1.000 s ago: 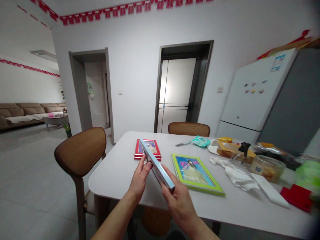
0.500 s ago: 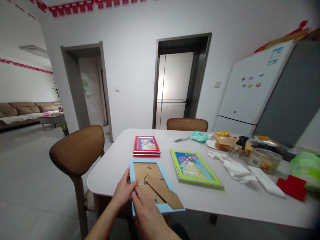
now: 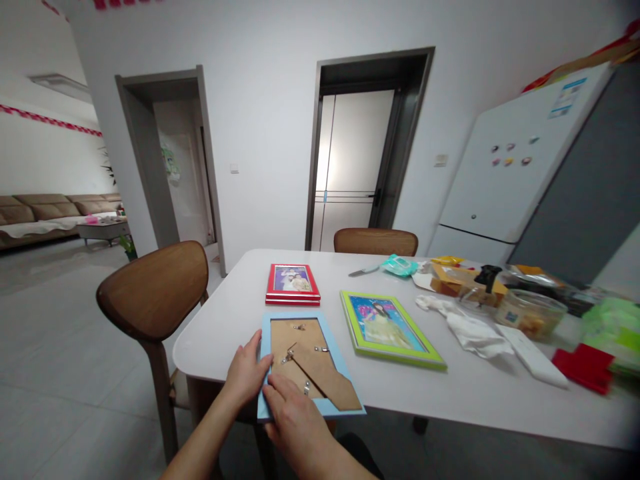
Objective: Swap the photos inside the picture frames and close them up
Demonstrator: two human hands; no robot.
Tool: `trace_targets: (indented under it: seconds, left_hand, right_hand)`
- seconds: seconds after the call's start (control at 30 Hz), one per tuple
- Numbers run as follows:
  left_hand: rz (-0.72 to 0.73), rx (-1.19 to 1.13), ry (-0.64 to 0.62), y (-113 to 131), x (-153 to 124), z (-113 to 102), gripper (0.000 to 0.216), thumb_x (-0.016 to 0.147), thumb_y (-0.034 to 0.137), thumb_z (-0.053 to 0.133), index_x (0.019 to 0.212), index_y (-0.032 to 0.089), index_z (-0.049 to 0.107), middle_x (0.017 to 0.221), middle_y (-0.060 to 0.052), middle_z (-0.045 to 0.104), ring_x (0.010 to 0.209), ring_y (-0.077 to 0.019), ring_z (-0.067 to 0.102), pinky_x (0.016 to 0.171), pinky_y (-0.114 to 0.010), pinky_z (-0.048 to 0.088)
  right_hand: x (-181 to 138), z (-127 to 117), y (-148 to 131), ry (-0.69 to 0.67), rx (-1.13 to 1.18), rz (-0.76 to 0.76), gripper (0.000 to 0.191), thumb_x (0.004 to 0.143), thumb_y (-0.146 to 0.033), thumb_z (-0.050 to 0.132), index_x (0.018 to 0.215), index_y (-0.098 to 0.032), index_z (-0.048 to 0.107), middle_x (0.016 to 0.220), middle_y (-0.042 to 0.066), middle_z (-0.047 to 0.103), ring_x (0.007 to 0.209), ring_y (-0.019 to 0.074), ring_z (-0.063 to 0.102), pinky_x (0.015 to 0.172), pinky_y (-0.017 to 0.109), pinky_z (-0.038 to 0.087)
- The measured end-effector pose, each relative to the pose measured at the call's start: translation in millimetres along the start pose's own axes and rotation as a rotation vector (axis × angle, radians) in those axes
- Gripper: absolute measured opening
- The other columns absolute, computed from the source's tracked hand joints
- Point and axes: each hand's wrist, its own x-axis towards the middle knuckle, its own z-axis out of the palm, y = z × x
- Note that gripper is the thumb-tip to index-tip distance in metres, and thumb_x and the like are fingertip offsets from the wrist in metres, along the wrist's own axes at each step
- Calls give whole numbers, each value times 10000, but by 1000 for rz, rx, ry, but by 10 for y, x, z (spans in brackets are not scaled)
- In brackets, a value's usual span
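Pale blue borders the frame (image 3: 305, 365) that is held, back up, at the near edge of the counter (image 3: 223, 333), towards its near left corner. Whether its weight is borne by the counter cannot be told. Its left border is grasped by the left hand (image 3: 249, 370), the thumb laid on top; its lower left corner is grasped by the right hand (image 3: 297, 423), just beside, with the fingers laid over the border. On the brown backing, metal clips (image 3: 321, 349) are seen, and the stand (image 3: 333, 383) is laid slantwise towards the lower right corner.

Beyond it, nearer the far left corner of the counter, 2 red frames (image 3: 293, 280) are stacked, the upper 1 picture up. To the right, a green frame (image 3: 393, 333) is laid flat, picture up, near the near edge.

By the far edge, a knife (image 3: 363, 271) is placed just beside a teal packet (image 3: 400, 265). Towards the right edge, a white cloth (image 3: 470, 330), a clear tub (image 3: 533, 313) and a red cloth (image 3: 585, 369) are spread. A chair (image 3: 155, 287) is set by the left edge, and another chair (image 3: 375, 241) is set at the far edge.
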Motion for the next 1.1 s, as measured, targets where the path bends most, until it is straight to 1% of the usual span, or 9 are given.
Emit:
trace_targets:
  seconds: [0.1,0.2,0.23,0.3,0.4,0.57,0.83,0.97,1.1]
  left_hand:
    - [-7,29,6,11,-20,8,525,698,221,491,1204,156,368,1211,-81,472,1115,-193,420,958,-307,253]
    - [2,38,3,42,-45,15,579,672,259,522,1214,136,357,1235,-91,444,1129,-202,401,959,-297,253]
    - [6,47,0,55,-54,19,605,658,271,537,1215,123,355,1246,-98,429,1136,-211,392,959,-299,255]
    - [13,67,-5,78,-69,28,635,636,281,551,1214,104,358,1261,-110,407,1145,-225,378,958,-306,259]
    - [11,82,-6,96,-83,36,612,630,267,545,1201,118,383,1268,-103,398,1150,-222,374,959,-301,264]
    - [5,86,-16,98,-83,27,581,634,244,541,1188,138,401,1269,-95,397,1162,-208,362,971,-298,251]
    - [19,84,-16,85,-86,27,592,645,249,526,1200,100,383,1274,-120,384,1167,-213,354,975,-303,249]
    - [37,88,-13,44,-80,48,593,645,257,523,1199,96,384,1275,-118,383,1170,-205,350,980,-295,241]
    - [49,100,-13,29,-75,64,577,647,260,517,1191,109,394,1275,-111,385,1172,-200,346,981,-296,238]
  right_hand:
    - [2,-236,167,29,67,3,347,635,-187,567,981,-169,572,1042,84,567,968,189,508,847,303,410]
    - [47,-547,507,148,-21,194,306,696,-196,497,986,-147,583,1048,100,569,978,181,507,879,299,371]
    - [66,-624,634,156,-72,263,298,694,-179,486,966,-133,596,1047,108,568,972,184,509,885,295,359]
    - [101,-707,853,115,-148,335,273,668,-145,485,901,-127,627,995,107,587,932,186,527,861,277,363]
    - [137,-666,1027,98,-206,367,238,669,-141,468,824,-141,649,926,97,593,875,175,543,811,251,374]
    - [188,-520,1044,157,-270,406,232,713,-168,437,785,-159,658,833,82,567,777,154,545,731,229,379]
    - [198,-527,1067,190,-301,417,232,740,-212,436,838,-178,644,822,74,553,732,155,530,682,239,376]
    - [202,-482,903,238,-246,293,227,751,-227,439,857,-193,636,886,63,572,848,170,497,764,257,355]
    - [297,-376,689,125,-153,156,206,753,-254,453,800,-233,652,845,27,598,820,155,498,739,245,355]
